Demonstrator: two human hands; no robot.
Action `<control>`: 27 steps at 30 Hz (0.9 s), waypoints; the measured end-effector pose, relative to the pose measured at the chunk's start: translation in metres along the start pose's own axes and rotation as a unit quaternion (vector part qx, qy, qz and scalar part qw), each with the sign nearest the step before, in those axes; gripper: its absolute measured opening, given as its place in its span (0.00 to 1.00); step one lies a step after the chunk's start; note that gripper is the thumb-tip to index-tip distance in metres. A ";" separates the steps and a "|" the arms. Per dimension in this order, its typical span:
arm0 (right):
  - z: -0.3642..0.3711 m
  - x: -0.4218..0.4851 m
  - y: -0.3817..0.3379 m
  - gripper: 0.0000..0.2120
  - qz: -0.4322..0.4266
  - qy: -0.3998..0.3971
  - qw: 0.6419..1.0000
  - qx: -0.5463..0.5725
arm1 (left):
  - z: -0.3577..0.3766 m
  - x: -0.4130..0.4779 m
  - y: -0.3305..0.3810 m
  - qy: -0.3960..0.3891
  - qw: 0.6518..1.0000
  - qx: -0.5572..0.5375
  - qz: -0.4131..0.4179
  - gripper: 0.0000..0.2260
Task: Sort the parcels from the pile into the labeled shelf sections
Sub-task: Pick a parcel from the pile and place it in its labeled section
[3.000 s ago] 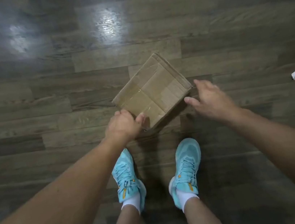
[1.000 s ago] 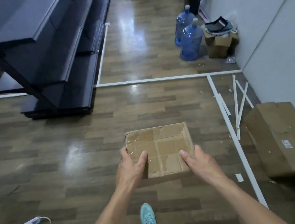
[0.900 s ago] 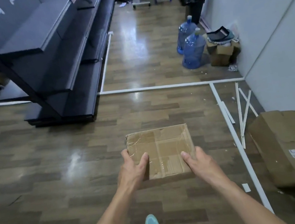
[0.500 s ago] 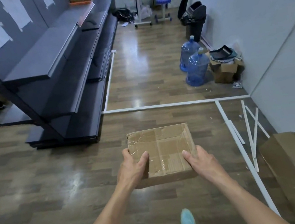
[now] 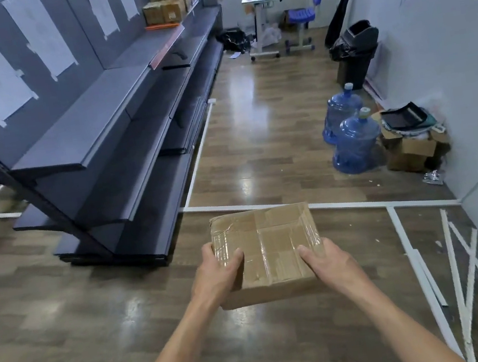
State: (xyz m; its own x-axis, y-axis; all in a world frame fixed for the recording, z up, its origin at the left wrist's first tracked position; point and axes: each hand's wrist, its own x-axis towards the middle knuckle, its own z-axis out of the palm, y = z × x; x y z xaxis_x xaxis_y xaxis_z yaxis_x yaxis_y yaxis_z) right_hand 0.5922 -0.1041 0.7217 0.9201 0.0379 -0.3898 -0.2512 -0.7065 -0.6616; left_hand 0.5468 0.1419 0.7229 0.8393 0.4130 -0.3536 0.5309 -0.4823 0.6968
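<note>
Person holds the taped-up parcel (image 5: 268, 253) out in front, left hand (image 5: 217, 276) gripping its near left corner, right hand (image 5: 328, 260) gripping the near right one, thumbs on top. It's sealed, contents hidden. Dark shelf unit (image 5: 120, 130) sits ahead-left of the left hand, small boxes (image 5: 167, 6) on its far top shelf. Ahead-right of the right hand: two blue water jugs (image 5: 355, 146), an open carton (image 5: 409, 154) with dark stuff piled in it, a black-lined bin (image 5: 357, 63)

A flat brown cardboard parcel (image 5: 268, 253), wrapped in clear tape, is held level above the floor, just right of the near end of the dark shelf unit (image 5: 86, 131).
</note>
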 end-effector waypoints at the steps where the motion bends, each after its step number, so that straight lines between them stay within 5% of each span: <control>1: -0.006 0.013 -0.005 0.23 -0.003 -0.001 1.000 0.000 | 0.001 0.012 0.007 0.000 1.000 -0.007 -0.003 0.27; 6: -0.026 0.081 -0.030 0.25 -0.007 -0.007 1.000 -0.013 | 0.007 0.073 0.037 -0.009 0.999 -0.032 -0.003 0.22; 15: -0.026 0.233 -0.105 0.24 -0.012 0.008 1.000 -0.006 | -0.013 0.237 0.091 -0.031 0.993 -0.109 -0.005 0.29; 27: -0.037 0.409 -0.222 0.23 0.018 0.022 0.999 0.018 | -0.067 0.442 0.174 -0.035 0.997 -0.065 0.027 0.26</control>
State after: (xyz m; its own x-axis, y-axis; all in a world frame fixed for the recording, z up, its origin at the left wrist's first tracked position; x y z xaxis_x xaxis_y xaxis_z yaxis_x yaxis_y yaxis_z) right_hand 1.0355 0.0419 0.7332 0.9222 -0.0191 -0.3861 -0.2946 -0.6815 -0.6699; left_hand 1.0027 0.2926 0.7299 0.8752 0.3317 -0.3522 0.4681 -0.3964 0.7897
